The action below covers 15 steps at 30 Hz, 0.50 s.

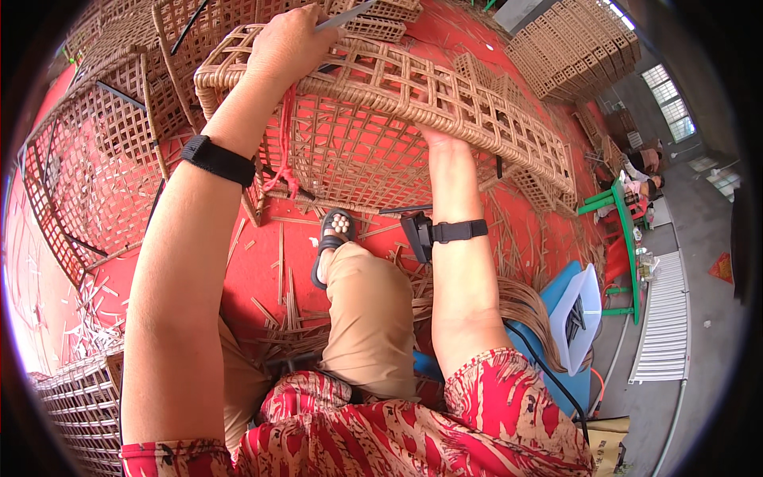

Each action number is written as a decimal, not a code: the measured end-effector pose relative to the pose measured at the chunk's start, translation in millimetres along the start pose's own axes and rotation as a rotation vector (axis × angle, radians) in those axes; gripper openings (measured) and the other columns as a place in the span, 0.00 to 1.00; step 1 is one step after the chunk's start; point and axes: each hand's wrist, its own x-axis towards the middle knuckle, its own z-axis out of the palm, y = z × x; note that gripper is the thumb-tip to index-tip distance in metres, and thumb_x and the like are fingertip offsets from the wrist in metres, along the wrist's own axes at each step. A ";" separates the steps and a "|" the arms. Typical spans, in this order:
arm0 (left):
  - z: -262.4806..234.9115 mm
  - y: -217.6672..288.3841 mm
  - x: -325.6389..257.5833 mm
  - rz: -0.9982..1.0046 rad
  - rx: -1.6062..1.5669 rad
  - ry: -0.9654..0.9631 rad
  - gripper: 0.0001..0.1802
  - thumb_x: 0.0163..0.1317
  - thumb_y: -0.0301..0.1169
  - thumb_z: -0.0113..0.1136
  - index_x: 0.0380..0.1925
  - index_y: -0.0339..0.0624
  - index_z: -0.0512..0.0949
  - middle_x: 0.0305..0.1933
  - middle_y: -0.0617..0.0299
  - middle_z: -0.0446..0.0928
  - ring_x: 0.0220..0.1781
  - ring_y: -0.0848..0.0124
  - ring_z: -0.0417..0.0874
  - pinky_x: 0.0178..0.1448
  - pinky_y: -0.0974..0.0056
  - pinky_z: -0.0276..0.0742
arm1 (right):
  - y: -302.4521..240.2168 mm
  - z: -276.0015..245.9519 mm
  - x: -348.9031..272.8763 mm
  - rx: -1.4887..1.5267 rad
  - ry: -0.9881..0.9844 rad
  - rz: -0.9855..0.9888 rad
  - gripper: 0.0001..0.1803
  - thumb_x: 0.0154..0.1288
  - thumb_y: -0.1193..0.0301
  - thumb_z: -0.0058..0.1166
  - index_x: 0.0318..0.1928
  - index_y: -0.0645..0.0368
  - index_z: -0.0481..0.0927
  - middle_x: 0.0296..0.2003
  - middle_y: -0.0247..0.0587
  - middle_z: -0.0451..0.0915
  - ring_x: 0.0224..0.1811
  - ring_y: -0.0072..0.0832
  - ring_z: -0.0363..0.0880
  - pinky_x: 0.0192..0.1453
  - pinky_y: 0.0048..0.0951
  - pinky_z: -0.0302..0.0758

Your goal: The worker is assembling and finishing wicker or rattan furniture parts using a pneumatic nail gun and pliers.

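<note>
A long woven rattan basket (381,79) with an open lattice lies tilted across the space in front of me. My left hand (288,46) rests over its upper left edge, fingers closed on a knife with a flat grey blade (347,13); the knife's handle is hidden. My right hand (442,137) reaches up under the basket's long band, and the weave covers its fingers. A knotted red cord (284,159) hangs below my left wrist, beside the basket. Each wrist wears a black strap.
Other woven frames (95,159) lean at the left, and stacked lattice panels (572,48) stand far right. Cane scraps litter the red floor (262,262). Near my right elbow sits a white bin (578,322) with dark pieces, by a cane bundle (524,314). Other people sit beyond a green frame (628,246).
</note>
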 end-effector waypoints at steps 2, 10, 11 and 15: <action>2.1 3.1 2.9 -0.013 -0.007 -0.015 0.24 0.59 0.50 0.57 0.44 0.41 0.80 0.37 0.43 0.81 0.44 0.46 0.82 0.50 0.49 0.75 | -1.1 -3.5 1.5 -0.013 -0.011 0.013 0.20 0.68 0.51 0.46 0.42 0.54 0.79 0.41 0.39 0.83 0.41 0.35 0.82 0.38 0.41 0.83; -1.2 10.9 3.8 -0.017 0.027 -0.020 0.25 0.59 0.50 0.57 0.43 0.39 0.79 0.38 0.42 0.81 0.44 0.45 0.81 0.49 0.49 0.74 | 2.0 -8.8 8.2 -0.037 -0.077 0.050 0.20 0.68 0.51 0.46 0.43 0.54 0.79 0.41 0.39 0.83 0.42 0.37 0.82 0.40 0.43 0.83; -2.6 10.6 3.0 -0.018 0.025 -0.022 0.24 0.59 0.50 0.57 0.41 0.38 0.79 0.37 0.42 0.80 0.44 0.45 0.81 0.48 0.48 0.74 | 3.5 -7.8 9.0 -0.036 -0.088 0.056 0.20 0.68 0.51 0.46 0.43 0.54 0.80 0.41 0.39 0.83 0.42 0.37 0.82 0.40 0.43 0.83; -6.6 18.9 -0.3 -0.049 0.028 -0.032 0.20 0.56 0.46 0.55 0.39 0.42 0.81 0.36 0.43 0.81 0.43 0.45 0.81 0.50 0.46 0.75 | 6.0 1.1 14.2 -0.041 -0.144 0.067 0.21 0.68 0.50 0.46 0.43 0.54 0.80 0.41 0.39 0.83 0.43 0.38 0.82 0.41 0.44 0.83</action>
